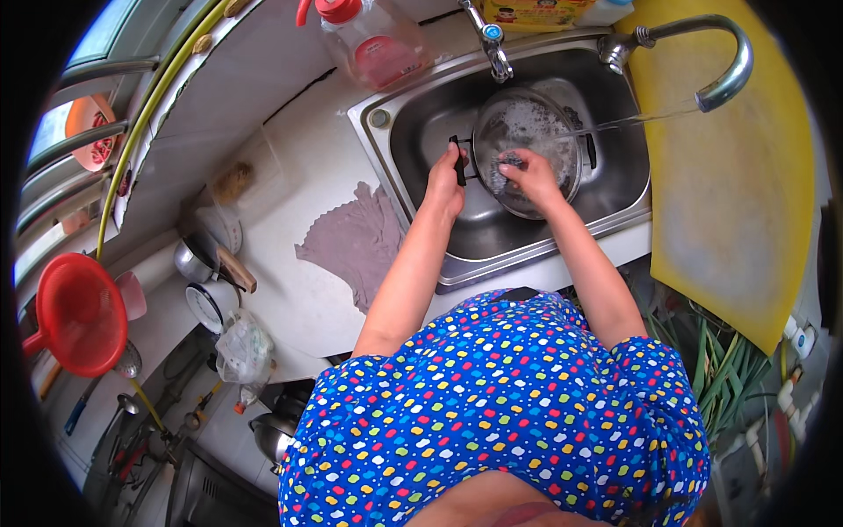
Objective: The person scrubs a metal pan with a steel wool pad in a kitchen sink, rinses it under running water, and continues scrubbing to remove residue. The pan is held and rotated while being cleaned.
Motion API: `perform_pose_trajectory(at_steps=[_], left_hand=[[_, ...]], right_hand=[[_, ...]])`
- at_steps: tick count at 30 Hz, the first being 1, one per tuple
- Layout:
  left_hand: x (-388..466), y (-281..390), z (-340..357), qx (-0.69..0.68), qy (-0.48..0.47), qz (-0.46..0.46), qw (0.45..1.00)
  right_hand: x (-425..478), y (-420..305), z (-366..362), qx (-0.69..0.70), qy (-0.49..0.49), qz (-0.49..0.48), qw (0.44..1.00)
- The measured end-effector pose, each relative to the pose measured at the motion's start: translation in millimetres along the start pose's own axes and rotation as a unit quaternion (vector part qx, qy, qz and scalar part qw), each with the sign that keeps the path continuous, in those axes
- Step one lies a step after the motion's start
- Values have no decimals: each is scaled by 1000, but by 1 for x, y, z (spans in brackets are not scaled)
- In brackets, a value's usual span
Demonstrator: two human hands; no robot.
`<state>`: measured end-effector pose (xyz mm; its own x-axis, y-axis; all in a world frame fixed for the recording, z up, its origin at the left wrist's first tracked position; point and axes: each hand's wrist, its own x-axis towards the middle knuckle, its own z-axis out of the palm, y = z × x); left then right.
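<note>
A round metal pot (553, 145) with two black side handles sits in the stainless steel sink (484, 240), with foamy water in it. My left hand (449, 176) grips the pot's left handle (460, 161). Pressed to the inside of the pot near its lower left wall is a grey scouring pad (498, 176), pinched in the fingers of my right hand (532, 176). From the curved metal faucet (731, 66) at the right a thin stream of water runs into the pot. The second handle (591, 151) faces the faucet, untouched.
A second tap (492, 43) rises at the sink's back edge, beside a clear jug with a red lid (379, 53). A mauve cloth (359, 240) lies left of the sink. At the right stands a yellow-edged board (724, 191); a red strainer (82, 315) hangs far left.
</note>
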<state>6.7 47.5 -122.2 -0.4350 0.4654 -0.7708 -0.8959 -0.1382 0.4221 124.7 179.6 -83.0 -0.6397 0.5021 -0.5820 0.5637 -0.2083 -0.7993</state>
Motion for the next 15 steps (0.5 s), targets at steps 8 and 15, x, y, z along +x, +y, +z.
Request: perform_pose_trajectory(at_steps=[8,15], left_hand=[[-13,-10,14,-123,-4,-49,991],[-19,-21,23,-115,51,-32,992]], right_hand=[[-36,-10,45,-295,108,-324,892],[-33,-6,47,-441,145,-307,831]])
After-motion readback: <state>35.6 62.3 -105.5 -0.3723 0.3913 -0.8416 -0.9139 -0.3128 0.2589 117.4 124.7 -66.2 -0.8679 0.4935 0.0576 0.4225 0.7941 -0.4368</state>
